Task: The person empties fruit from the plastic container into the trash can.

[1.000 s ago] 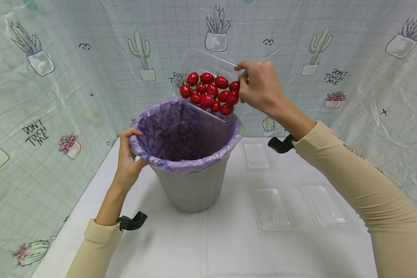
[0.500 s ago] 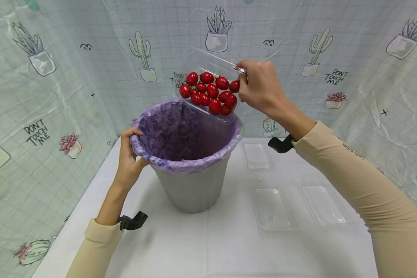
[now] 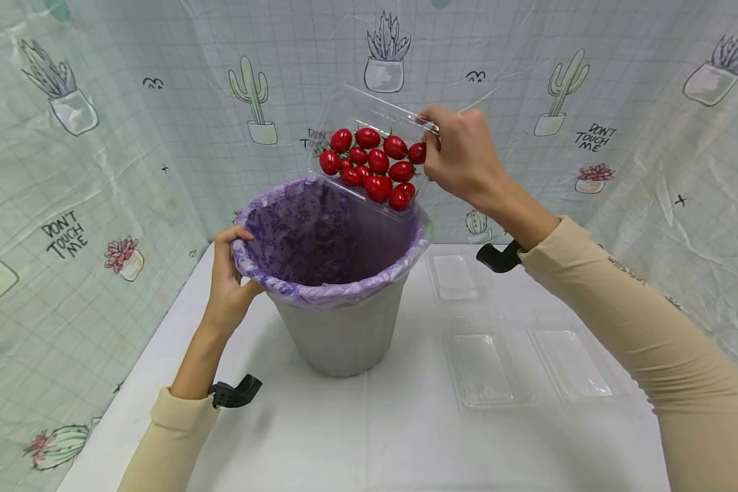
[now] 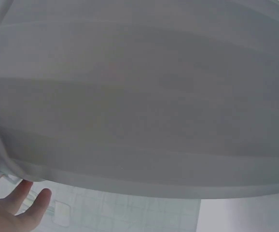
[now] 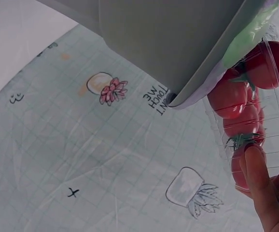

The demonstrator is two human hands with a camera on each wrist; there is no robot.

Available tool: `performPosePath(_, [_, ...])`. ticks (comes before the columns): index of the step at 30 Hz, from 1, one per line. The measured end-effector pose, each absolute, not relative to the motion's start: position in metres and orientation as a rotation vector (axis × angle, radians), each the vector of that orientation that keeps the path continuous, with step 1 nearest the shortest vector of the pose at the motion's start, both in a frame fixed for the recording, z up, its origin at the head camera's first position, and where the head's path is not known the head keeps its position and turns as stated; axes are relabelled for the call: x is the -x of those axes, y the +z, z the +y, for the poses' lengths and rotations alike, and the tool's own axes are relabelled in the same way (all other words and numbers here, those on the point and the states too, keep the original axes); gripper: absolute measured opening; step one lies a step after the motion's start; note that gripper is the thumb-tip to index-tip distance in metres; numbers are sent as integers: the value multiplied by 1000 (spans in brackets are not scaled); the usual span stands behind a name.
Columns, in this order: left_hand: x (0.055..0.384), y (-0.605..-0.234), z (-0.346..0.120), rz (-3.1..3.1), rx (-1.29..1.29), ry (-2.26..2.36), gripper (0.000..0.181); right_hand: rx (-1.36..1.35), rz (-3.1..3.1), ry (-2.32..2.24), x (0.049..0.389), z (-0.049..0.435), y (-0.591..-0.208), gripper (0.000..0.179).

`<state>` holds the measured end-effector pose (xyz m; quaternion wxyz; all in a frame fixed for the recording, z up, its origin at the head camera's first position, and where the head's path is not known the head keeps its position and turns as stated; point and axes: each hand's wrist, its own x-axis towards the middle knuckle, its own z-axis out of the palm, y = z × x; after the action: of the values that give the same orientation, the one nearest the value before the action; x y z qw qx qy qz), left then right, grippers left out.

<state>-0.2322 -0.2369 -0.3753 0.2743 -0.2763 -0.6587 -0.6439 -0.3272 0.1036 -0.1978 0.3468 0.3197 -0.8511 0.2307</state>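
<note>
A grey bin (image 3: 350, 342) stands on the white table, its rim covered by a purple flowered bag (image 3: 338, 295). My left hand (image 3: 227, 290) grips the rim at the left, with fingers over the bag and thumb outside. Over the bin's back right, my right hand (image 3: 464, 154) pinches the right end of a tilted transparent plastic tray (image 3: 369, 102). Several red cherry tomatoes (image 3: 378, 161) with green stems lie in the tray, bunched towards its lower side. In the right wrist view a finger (image 5: 258, 174) presses the tray wall beside tomatoes (image 5: 241, 121).
Transparent plastic trays lie on the table right of the bin: one at the back (image 3: 461, 298), one nearer (image 3: 492, 404) and one farther right (image 3: 590, 396). A cactus-print sheet (image 3: 320, 48) hangs behind and at both sides.
Some tomatoes have shifted within the tray, those near the lower right moving slightly. Both hands and the bin stay almost where they were.
</note>
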Motion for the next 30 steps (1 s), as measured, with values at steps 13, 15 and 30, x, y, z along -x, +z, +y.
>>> performPosePath(13, [233, -376, -235, -1773, 738, -1722, 94, -861, -2134, 575, 329, 104, -200, 38])
performPosePath(15, [233, -376, -235, -1773, 739, -1723, 94, -864, -2131, 574, 329, 104, -201, 38])
performPosePath(30, [231, -375, -234, -1777, 742, -1723, 85, -886, -2092, 545, 330, 105, -203, 36])
